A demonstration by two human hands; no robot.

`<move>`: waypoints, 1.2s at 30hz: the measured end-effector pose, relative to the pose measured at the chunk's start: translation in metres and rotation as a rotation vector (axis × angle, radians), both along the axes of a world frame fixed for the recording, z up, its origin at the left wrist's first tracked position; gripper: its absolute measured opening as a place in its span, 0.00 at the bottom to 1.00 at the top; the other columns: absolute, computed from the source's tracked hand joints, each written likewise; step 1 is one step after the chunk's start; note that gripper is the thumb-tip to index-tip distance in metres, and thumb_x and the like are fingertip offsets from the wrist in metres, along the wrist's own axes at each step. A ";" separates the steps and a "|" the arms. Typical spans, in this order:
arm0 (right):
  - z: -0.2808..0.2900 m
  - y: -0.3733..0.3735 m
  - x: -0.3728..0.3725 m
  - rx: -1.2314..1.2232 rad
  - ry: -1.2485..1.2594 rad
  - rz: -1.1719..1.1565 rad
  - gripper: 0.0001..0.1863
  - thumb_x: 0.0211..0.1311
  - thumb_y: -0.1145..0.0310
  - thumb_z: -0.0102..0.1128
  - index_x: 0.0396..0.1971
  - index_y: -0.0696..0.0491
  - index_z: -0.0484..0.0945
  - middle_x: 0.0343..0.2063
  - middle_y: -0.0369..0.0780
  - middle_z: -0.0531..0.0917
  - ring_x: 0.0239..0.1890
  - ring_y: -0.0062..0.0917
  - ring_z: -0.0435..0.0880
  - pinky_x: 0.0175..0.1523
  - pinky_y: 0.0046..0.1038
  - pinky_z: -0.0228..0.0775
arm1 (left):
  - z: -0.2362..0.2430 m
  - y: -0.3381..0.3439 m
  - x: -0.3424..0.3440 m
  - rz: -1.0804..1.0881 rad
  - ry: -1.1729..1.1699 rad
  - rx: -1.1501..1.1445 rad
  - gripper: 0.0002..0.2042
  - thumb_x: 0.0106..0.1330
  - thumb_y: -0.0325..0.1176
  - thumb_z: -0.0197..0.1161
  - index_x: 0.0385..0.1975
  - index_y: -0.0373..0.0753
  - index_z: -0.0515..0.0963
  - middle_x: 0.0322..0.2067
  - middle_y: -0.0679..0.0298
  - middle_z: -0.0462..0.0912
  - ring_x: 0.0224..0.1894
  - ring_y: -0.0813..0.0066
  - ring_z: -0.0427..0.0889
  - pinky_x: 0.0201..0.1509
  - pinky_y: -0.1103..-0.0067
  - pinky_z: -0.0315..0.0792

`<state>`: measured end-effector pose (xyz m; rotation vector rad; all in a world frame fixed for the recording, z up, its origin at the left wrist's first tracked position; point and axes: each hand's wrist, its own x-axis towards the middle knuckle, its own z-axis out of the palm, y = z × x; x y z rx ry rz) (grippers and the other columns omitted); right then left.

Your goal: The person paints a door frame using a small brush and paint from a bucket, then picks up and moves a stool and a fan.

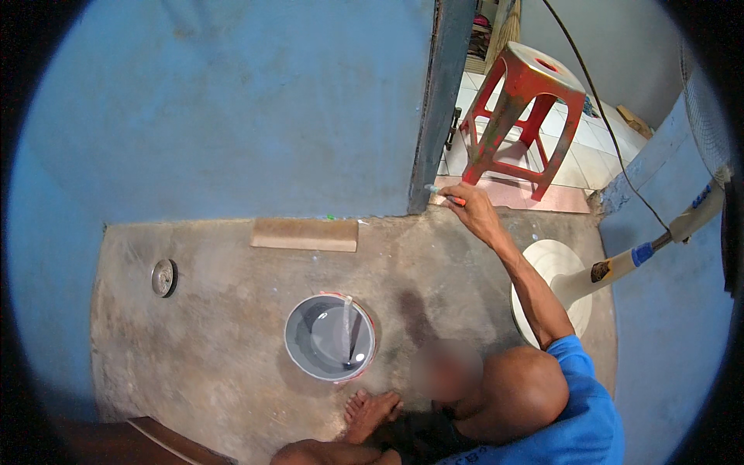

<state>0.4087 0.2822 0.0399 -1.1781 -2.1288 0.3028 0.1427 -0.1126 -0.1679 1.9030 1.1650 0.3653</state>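
My right hand [467, 203] reaches up from the lower right, closed round a small paintbrush [453, 198] with an orange handle. Its pale bristle tip is at the dark grey door frame [422, 182], low down near the floor; whether they touch I cannot tell. A bucket [298, 333] of grey liquid stands on the concrete floor below and left of that hand, with a pale stick [347, 325] in it. My bare foot [372, 411] is beside the bucket. My left hand is not seen; a blurred patch hides what lies beside my bent knee.
A red plastic stool [500, 139] with a pale top stands in the tiled doorway. A white fan stand [562, 287] and hanging cable [620, 147] are at the right. A metal dish [163, 277] and beige strip [302, 234] lie on the floor. Blue walls [232, 116] bound the space.
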 end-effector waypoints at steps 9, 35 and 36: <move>0.115 -0.004 -0.014 0.346 0.053 -0.028 0.13 0.61 0.74 0.64 0.47 0.54 0.82 0.34 0.45 0.83 0.36 0.35 0.84 0.41 0.34 0.76 | 0.021 0.004 0.004 0.043 -0.050 -0.025 0.08 0.69 0.36 0.56 0.36 0.37 0.72 0.33 0.51 0.78 0.40 0.48 0.79 0.43 0.61 0.69; 0.026 0.019 0.013 0.108 -0.065 -0.015 0.14 0.59 0.76 0.64 0.46 0.55 0.81 0.35 0.43 0.82 0.37 0.38 0.83 0.42 0.37 0.73 | 0.010 0.007 0.003 -0.011 -0.059 -0.097 0.05 0.66 0.30 0.57 0.35 0.35 0.72 0.33 0.49 0.76 0.39 0.46 0.78 0.42 0.61 0.68; 0.030 0.019 0.013 0.143 -0.063 -0.025 0.13 0.60 0.75 0.65 0.45 0.55 0.82 0.35 0.43 0.82 0.37 0.37 0.84 0.42 0.37 0.72 | 0.010 0.007 0.003 -0.001 -0.041 -0.088 0.05 0.66 0.30 0.57 0.35 0.35 0.72 0.33 0.49 0.76 0.39 0.45 0.78 0.42 0.61 0.68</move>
